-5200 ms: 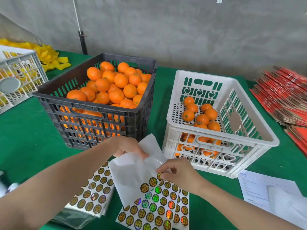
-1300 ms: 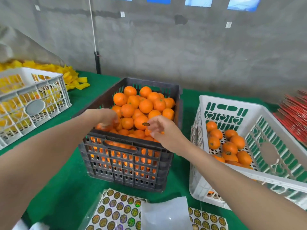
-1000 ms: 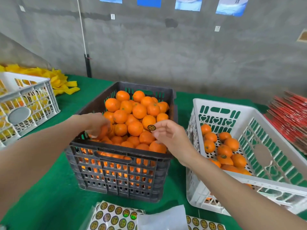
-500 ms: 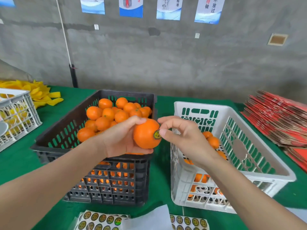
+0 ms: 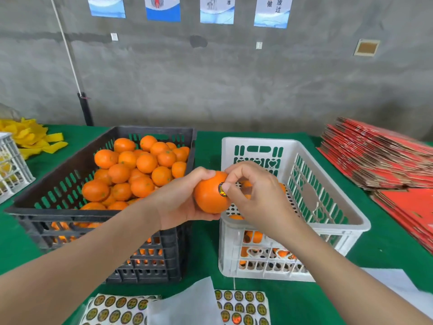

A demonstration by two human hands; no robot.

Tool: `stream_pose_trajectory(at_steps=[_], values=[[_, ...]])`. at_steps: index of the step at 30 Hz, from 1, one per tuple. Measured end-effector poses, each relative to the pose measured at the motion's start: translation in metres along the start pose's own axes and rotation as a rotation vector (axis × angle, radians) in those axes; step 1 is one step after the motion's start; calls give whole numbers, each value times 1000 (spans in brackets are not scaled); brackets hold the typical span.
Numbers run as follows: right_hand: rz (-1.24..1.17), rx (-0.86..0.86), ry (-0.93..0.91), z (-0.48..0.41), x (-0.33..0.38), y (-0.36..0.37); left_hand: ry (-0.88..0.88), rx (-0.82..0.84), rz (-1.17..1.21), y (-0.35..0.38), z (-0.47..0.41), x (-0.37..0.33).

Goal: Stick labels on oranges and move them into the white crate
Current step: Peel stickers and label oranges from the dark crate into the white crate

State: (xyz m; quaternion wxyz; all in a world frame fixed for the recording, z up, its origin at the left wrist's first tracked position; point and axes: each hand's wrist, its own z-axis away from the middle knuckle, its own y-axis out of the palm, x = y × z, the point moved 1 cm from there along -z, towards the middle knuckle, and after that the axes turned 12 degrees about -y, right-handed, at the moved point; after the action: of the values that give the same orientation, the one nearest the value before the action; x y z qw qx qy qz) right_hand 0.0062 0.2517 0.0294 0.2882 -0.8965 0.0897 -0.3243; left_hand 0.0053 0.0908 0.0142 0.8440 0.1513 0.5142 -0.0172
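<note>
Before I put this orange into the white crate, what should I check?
1. Label on the orange: ok, it sits on the side facing the right hand.
2. Label pressed flat all round: cannot tell, the right thumb covers part of it.
3. Left hand grip: ok, fingers wrap round the orange.
4. Right hand off the orange: not ok, thumb and forefinger touch it.
5. Room in the white crate: ok, the oranges in it lie well below the rim.
6. Path: ok, the orange is held above the crate's left wall.
</note>
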Motion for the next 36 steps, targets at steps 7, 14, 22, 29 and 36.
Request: stream_pose_trajectory(at_steps=[7,14,22,29,36], values=[[-108,-65,65,9,-20,-19,51,-35,-50,22,-14,0],[-208,266,148,-12,-63,-42,52,-34,-49,53,-47,-9],[270,581,220,-56,-187,-7,238,-288,-169,16,-38,13],[520,1123,120,-45,-257,68,74,-191,-374,-16,-24,63],[614,1416,107,-36,-273,86,-492,-194,-1303,-56,-33,146]])
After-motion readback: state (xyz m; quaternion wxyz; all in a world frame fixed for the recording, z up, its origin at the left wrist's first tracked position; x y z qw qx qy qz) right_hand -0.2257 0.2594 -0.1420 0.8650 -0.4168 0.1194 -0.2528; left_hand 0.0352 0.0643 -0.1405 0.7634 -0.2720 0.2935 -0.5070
